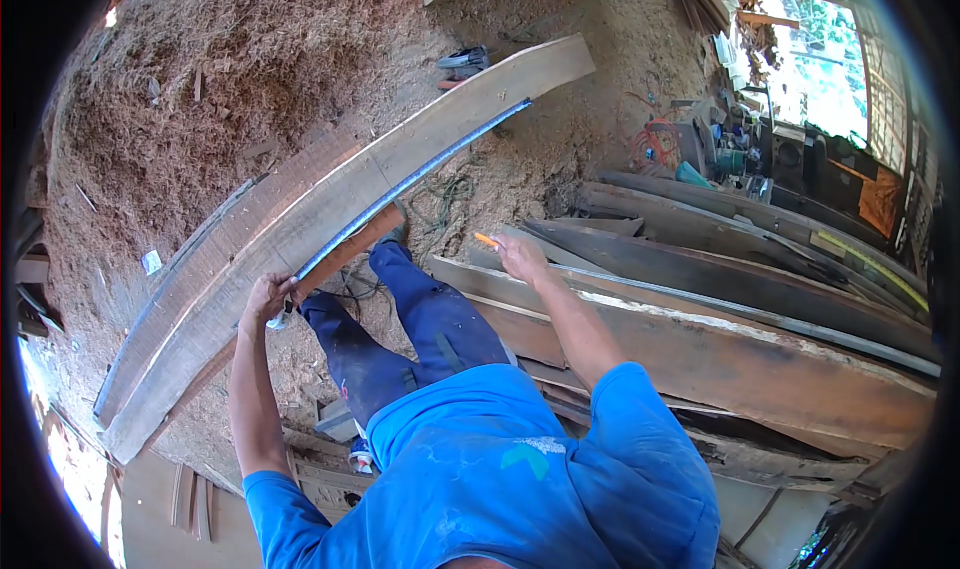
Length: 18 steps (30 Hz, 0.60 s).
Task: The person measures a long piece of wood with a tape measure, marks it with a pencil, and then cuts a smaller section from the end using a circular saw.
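Observation:
A long pale wooden plank [330,209] slants across the view from lower left to upper right. Along its near edge runs a long, narrow straight strip [420,175] with a bright blue edge, like a straightedge. My left hand [268,297] is closed around the strip's lower-left end at the plank's edge. A small whitish-blue piece [280,320] shows just below that hand, its kind unclear. To the right, away from the plank, my right hand [524,259] pinches an orange pencil-like stick [487,240] that points left.
A reddish-brown board [355,247] lies beneath the plank by my legs. Several large boards [720,354] are stacked at the right. Behind the plank a dark power tool [463,59] rests on the sawdust-covered ground [260,39]. Tools and an orange cord [657,141] clutter the far right.

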Each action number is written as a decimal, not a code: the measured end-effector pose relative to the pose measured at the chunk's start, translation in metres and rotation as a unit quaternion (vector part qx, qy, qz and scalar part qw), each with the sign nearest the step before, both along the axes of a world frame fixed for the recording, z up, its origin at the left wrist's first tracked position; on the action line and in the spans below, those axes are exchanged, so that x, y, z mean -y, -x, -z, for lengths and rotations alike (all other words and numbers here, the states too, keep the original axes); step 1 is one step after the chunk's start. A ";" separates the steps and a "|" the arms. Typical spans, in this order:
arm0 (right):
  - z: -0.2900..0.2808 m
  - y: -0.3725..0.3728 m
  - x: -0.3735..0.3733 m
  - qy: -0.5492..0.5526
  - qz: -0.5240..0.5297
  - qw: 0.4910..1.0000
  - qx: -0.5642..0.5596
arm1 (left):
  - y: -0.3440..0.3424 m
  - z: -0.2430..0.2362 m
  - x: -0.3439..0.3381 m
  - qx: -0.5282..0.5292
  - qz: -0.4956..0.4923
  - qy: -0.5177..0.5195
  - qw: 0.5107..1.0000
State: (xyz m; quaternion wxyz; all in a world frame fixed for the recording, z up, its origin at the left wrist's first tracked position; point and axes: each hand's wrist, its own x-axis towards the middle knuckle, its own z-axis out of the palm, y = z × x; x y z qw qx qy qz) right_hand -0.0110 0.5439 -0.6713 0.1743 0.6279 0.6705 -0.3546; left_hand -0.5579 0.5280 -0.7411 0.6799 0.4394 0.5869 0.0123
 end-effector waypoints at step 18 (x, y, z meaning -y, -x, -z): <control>-0.025 -0.037 0.041 -0.014 0.032 0.999 -0.014 | -0.230 0.025 -0.097 -0.009 0.044 -0.179 0.983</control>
